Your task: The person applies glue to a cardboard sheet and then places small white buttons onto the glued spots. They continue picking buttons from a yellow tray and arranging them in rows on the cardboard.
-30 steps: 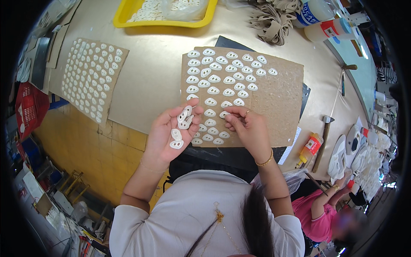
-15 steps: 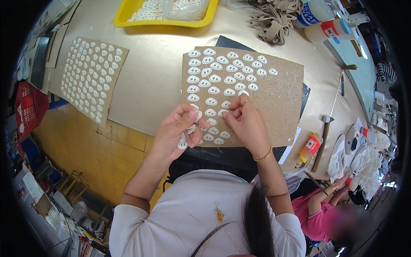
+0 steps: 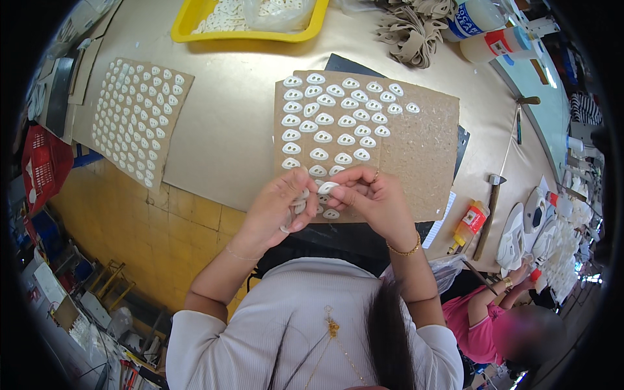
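White rounded-triangular pieces, each with two holes, lie in rows on a brown cardboard sheet (image 3: pixel 416 156) in front of me. Several more of them are bunched in my closed left hand (image 3: pixel 273 203), over the near left part of the sheet. Thumb and index finger of my right hand (image 3: pixel 380 200) pinch one white two-holed piece (image 3: pixel 327 188), close beside the left fingertips. My hands hide some of the pieces in the nearest rows. Bare cardboard with small whitish specks shows on the sheet's right side.
Another cardboard sheet (image 3: pixel 175 104) covered with such pieces lies to the left. A yellow tray (image 3: pixel 260 36) of white pieces stands at the back. To the right are a glue bottle (image 3: pixel 472 223), a hammer (image 3: pixel 492 214) and white shoe parts (image 3: pixel 512 242). A person in pink (image 3: pixel 478 335) works nearby.
My right hand has come off the sheet toward the left hand, and a white piece now shows between its fingers. My left hand has turned slightly; pieces on the sheet have been uncovered.
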A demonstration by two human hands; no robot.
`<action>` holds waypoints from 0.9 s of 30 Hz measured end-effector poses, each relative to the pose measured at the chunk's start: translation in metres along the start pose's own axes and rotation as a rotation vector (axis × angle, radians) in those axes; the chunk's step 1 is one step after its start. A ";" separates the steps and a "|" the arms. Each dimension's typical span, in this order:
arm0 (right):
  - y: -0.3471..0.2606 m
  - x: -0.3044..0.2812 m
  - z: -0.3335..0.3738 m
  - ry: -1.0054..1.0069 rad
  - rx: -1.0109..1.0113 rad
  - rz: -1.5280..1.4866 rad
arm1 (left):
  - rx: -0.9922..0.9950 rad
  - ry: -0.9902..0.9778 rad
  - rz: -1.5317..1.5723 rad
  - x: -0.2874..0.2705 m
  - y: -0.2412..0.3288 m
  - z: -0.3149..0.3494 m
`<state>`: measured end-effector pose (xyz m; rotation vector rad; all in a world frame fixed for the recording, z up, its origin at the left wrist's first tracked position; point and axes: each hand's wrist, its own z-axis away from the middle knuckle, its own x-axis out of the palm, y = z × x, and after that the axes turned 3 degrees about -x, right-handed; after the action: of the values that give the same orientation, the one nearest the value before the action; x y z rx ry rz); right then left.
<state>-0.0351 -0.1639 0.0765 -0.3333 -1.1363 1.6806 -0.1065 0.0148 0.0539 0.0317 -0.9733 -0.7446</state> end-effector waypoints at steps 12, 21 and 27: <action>0.014 -0.004 0.001 0.209 0.061 0.512 | 0.074 0.099 0.043 0.003 0.017 0.005; 0.011 -0.002 -0.002 0.211 -0.036 0.743 | 0.101 0.104 0.048 -0.003 0.009 0.002; 0.002 0.001 -0.001 0.202 -0.193 1.008 | 0.025 0.031 0.013 -0.001 0.009 0.003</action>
<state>-0.0358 -0.1628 0.0740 -1.3355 -1.0314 2.3013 -0.1040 0.0232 0.0577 0.0583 -0.9523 -0.7181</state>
